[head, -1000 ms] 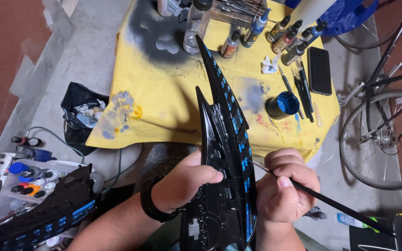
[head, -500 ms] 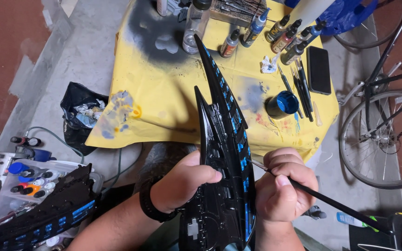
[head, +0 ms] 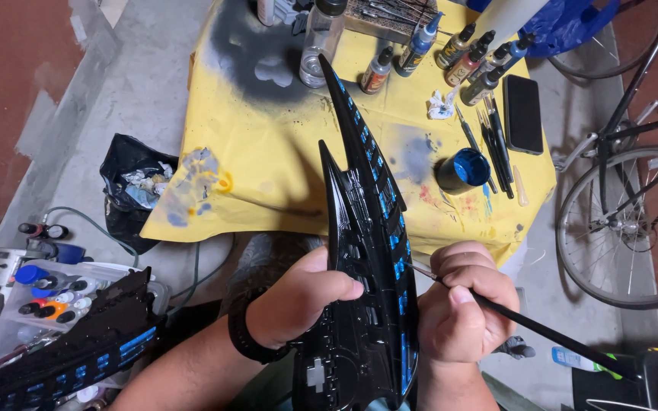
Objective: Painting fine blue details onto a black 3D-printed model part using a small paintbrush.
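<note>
Centre of the frame is a long glossy black spaceship model (head: 367, 251) with blue panel details, nose pointing toward the top. The left hand (head: 298, 297) is wrapped around its near end from the left edge, thumb over the top, probably to keep it steady and tilted toward the camera. The right hand (head: 462, 308) is curled shut on a thin black paintbrush (head: 542, 331), pencil-style, bristles touching the hull's right edge where the blue bits run.

An open blue paint pot (head: 463, 169) sits on the yellow cloth (head: 268, 175) right of centre, handy for reloading. Paint bottles (head: 466, 57) line the top, a second black hull piece (head: 78, 346) lies lower left.
</note>
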